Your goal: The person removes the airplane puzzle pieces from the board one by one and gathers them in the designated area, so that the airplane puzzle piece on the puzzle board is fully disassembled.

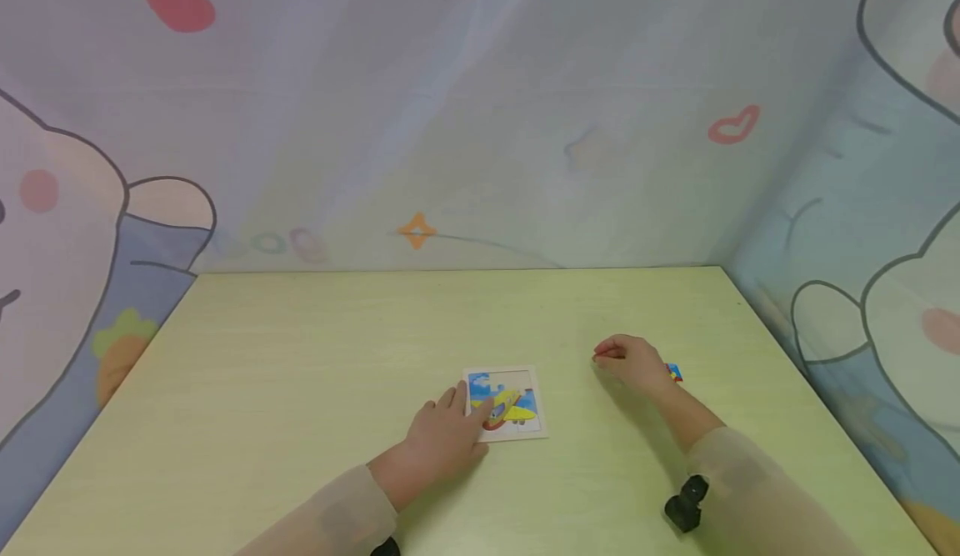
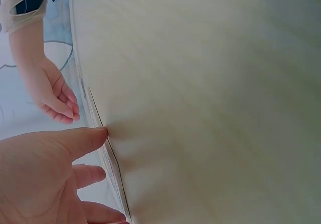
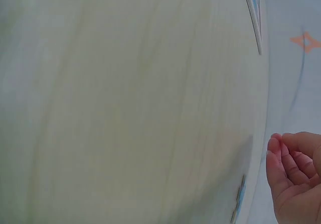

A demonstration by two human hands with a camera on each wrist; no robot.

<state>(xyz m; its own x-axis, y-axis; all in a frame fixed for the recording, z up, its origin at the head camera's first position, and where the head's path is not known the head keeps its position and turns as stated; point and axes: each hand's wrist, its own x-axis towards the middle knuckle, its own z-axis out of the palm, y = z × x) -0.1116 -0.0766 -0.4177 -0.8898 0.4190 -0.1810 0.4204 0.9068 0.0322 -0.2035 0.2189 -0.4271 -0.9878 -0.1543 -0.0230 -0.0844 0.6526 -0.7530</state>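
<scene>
A square jigsaw puzzle (image 1: pixel 517 413) with a yellow airplane on a blue sky lies in a pale frame, right of the table's middle. Bare patches show in its picture, one near the top right. My left hand (image 1: pixel 448 435) rests at its left side, the index finger on the picture and the thumb by the near edge. Just above the table, to the right, my right hand (image 1: pixel 633 364) has thumb and fingertips together; no thing shows between them. A small blue, red and yellow puzzle piece (image 1: pixel 674 372) lies beside the right wrist, partly hidden by it.
The pale wooden table (image 1: pixel 300 356) ends at a back wall covered in printed cloth (image 1: pixel 480 122). More cloth with cartoon animals hangs along the left and right sides. Each sleeve has a black device (image 1: pixel 686 503) at the wrist.
</scene>
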